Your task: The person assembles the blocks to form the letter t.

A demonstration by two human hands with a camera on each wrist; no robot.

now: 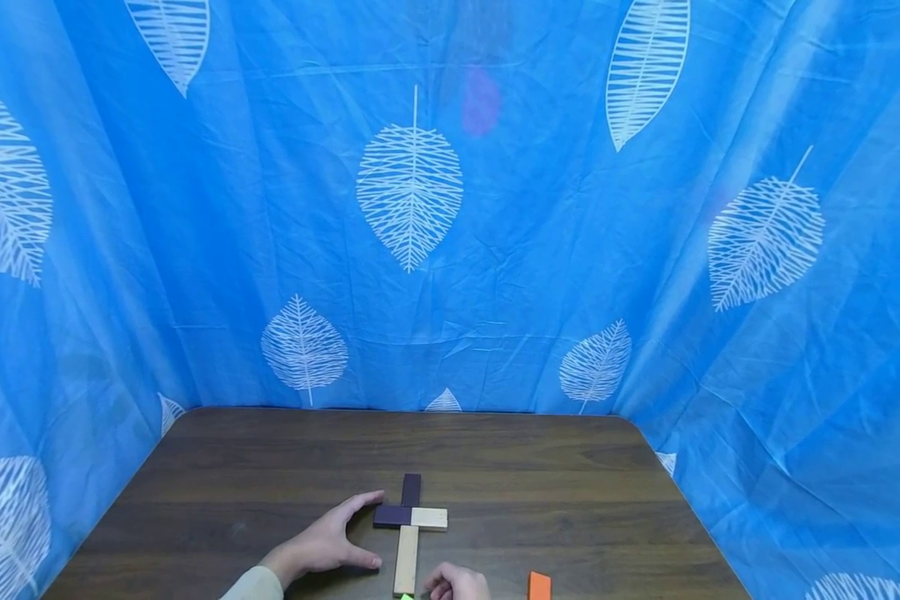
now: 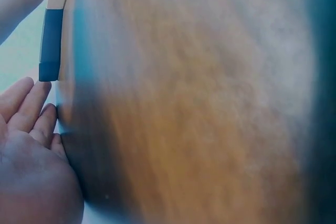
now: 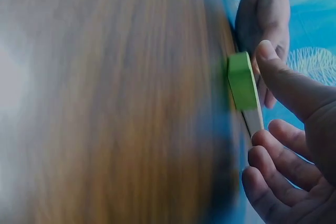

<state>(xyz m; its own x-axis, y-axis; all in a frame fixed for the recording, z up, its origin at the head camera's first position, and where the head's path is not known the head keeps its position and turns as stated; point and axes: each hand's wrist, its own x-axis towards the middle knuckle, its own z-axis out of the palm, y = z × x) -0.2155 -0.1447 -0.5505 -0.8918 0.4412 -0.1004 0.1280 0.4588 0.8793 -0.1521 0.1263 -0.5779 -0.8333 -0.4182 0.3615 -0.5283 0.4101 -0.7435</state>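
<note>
Several flat blocks lie in a cross on the table: a dark purple block (image 1: pixel 412 490) at the far end, another dark block (image 1: pixel 393 516) on the left, a short pale wooden block (image 1: pixel 429 519) on the right and a long pale block (image 1: pixel 407 560) toward me. My left hand (image 1: pixel 322 540) spreads thumb and fingers left of the cross, gripping nothing. A bright green block (image 3: pixel 242 81) meets the long block's near end; the head view cuts most of it off. Beside it is my right hand (image 1: pixel 457 581), thumb and loosely bent fingers apart, with no block pinched.
An orange block (image 1: pixel 539 586) lies on the brown wooden table (image 1: pixel 607 500), right of my right hand. Blue curtains (image 1: pixel 495 333) with white leaf prints hang around the table's back and sides.
</note>
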